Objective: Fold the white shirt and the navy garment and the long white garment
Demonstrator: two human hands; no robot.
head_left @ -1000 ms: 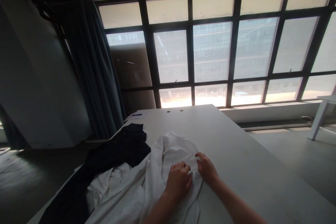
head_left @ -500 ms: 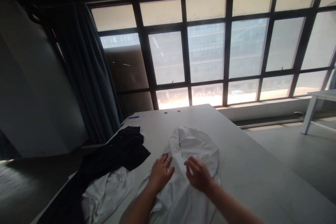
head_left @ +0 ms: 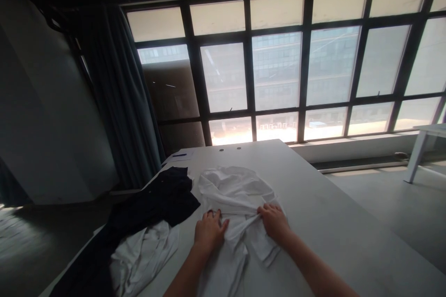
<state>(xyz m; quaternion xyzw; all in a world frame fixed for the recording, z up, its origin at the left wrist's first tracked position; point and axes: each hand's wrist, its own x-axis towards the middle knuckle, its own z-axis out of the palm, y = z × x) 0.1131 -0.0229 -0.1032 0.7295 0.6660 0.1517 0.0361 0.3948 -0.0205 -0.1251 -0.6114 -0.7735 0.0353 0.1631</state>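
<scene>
White garment [head_left: 240, 191], rumpled on white table [head_left: 313, 204]; right hand [head_left: 274, 222] pinching a fold of it; left hand [head_left: 210, 232] laid on top, unclenched; dark garment [head_left: 156, 199] lying to the left.

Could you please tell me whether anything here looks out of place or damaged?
Nothing looks spilled or damaged. The untidiest spot is the crumpled white cloth, bunched beside the dark garment rather than laid flat. The white garment at the left hand and right hand is wrinkled too, though that seems ordinary.

Dim, backlit by windows [head_left: 276, 72]; seemingly soft.
</scene>
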